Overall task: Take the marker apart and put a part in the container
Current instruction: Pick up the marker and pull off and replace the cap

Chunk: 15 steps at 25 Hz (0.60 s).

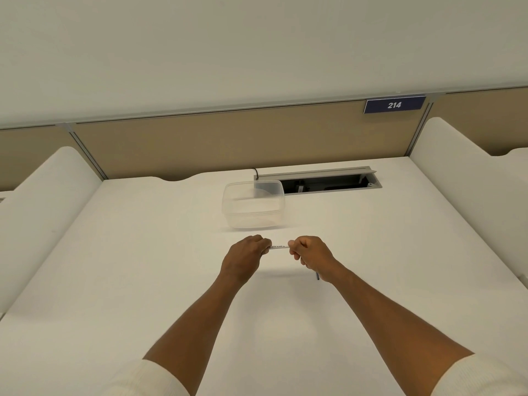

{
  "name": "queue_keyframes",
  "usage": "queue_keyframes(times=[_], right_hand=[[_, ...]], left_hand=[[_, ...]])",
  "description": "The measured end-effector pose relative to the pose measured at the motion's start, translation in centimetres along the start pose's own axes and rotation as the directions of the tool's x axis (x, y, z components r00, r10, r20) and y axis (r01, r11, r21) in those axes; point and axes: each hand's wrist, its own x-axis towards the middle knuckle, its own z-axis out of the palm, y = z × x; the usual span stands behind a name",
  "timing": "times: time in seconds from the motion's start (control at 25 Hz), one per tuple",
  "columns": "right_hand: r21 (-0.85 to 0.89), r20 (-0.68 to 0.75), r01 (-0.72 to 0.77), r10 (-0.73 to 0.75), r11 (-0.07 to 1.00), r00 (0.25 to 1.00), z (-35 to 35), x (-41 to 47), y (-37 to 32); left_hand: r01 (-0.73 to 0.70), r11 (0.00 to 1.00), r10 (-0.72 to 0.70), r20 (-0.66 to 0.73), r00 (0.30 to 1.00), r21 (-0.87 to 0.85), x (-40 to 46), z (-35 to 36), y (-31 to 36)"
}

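Note:
A white marker [279, 247] with small black lettering is held level above the desk, between both fists. My left hand [246, 257] is closed around its left end and my right hand [308, 252] around its right end, so both ends are hidden. Only the short middle of the barrel shows. A clear plastic container [253, 203], without a lid and with nothing in it, stands on the desk just beyond my hands. A thin dark stick [317, 275] pokes out from under my right wrist on the desk.
The white desk [143, 267] has a cable tray with an open flap [320, 182] at the back, right of the container. Beige partition panels [228, 141] close the far side, and white dividers rise at left and right.

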Motion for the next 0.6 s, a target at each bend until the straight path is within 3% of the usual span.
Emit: queue_keyframes(times=[0.16, 0.32, 0.6], right_hand=[[0.032, -0.064, 0.058, -0.056, 0.998, 0.996, -0.13, -0.15, 0.06], [0.017, -0.094, -0.063, 0.065, 0.998, 0.993, -0.13, -0.21, -0.24], [0.035, -0.033, -0.03, 0.032, 0.999, 0.999, -0.01, -0.57, 0.38]], left_hand=[[0.007, 1.0, -0.007, -0.001, 1.0, 0.007, 0.0, -0.12, -0.09], [0.0, 1.0, 0.0, 0.002, 1.0, 0.02, 0.04, 0.03, -0.11], [0.013, 1.0, -0.014, 0.02, 1.0, 0.021, -0.34, 0.66, -0.2]])
